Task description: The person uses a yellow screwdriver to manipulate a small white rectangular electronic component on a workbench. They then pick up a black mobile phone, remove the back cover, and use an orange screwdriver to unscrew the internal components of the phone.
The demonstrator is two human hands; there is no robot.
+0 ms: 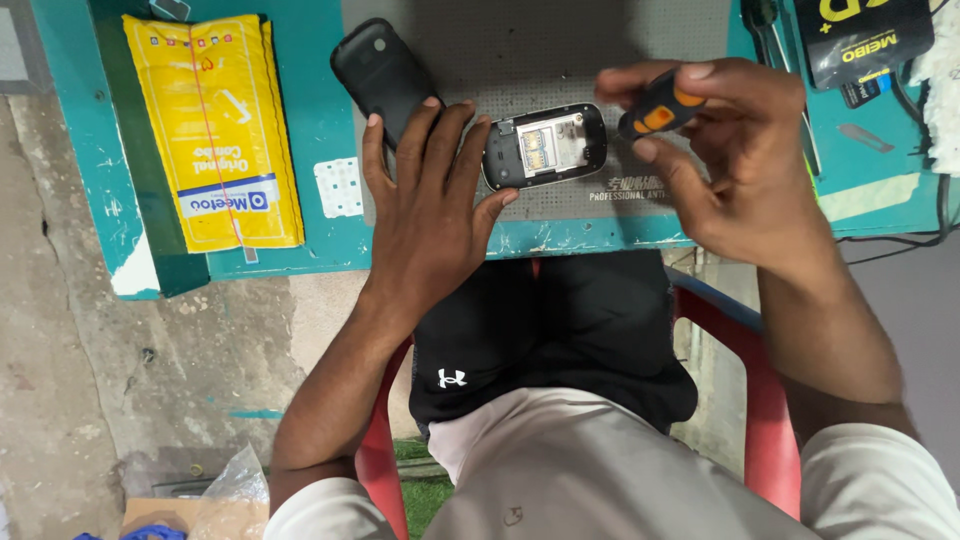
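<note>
Teal bench point(300, 120) carries a grey mat point(540, 50) where the opened phone point(545, 147) lies lengthwise left-to-right, the left hand point(425, 210) flat with fingers spread touching its left end, the right hand point(735, 150) pinching a black-and-orange screwdriver point(660, 108) just beside its right end.

Left hand point(425, 215) flat beside opened phone point(545, 146), right hand point(735, 160) around orange-black screwdriver point(660, 110)

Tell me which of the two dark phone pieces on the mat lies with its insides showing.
The phone body by the left hand's fingertips: its open back shows metal slots. The black back cover further left shows only smooth shell.
</note>
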